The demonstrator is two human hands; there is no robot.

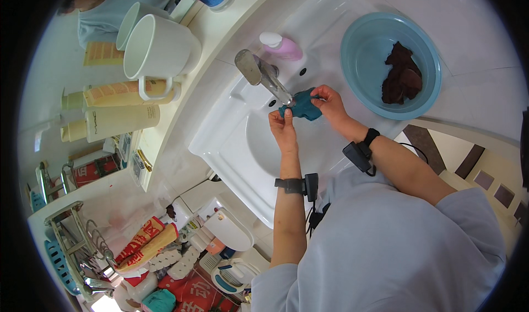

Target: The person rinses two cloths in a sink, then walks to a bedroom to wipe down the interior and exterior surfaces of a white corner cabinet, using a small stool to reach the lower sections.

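A small teal cloth (308,106) is stretched between my two hands over the white washbasin (264,146), right under the spout of the chrome faucet (270,80). My left hand (285,130) pinches its near left edge between thumb and fingers. With thumb and fingertips, my right hand (332,105) grips the cloth's right side. Whether water is running cannot be made out clearly. A wet dark brown cloth (401,76) lies crumpled in the light blue plastic basin (349,64), to the right of my right hand.
Behind the faucet stands a pink bottle with a white cap (285,48). A mirror shelf (165,134) on the left holds a white mug (159,47) and pump bottles (122,122). At the lower left are a toilet (229,229) and a towel rack (78,246).
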